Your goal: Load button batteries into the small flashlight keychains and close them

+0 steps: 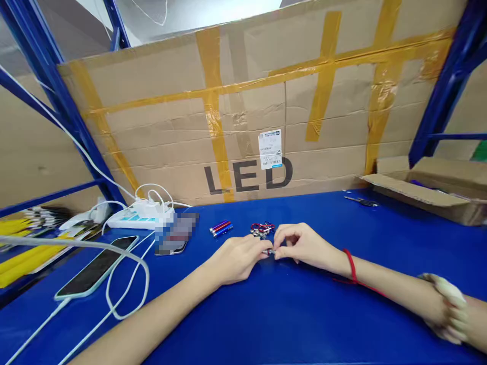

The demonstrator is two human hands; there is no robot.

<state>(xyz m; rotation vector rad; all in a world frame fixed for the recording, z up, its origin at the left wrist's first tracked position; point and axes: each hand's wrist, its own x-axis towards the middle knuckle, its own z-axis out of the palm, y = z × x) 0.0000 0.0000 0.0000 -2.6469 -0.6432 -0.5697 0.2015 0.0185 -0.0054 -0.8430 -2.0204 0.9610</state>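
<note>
Both hands rest on the blue table (304, 314) near its middle, fingertips meeting. My left hand (236, 258) and my right hand (300, 245) pinch one small metal part with a red end (269, 251) between them. Just behind the fingers lies a small heap of red and silver key-ring clips (262, 229). To its left lie three little tubes, purple, red and blue (221, 227), side by side. A red string circles my right wrist.
A big cardboard sheet marked LED (247, 126) stands behind the table. A white power strip (140, 215) with white cables, a phone (97, 266) and a blurred item sit at left. An open cardboard box (429, 190) is at the right rear. Blue rack posts frame both sides.
</note>
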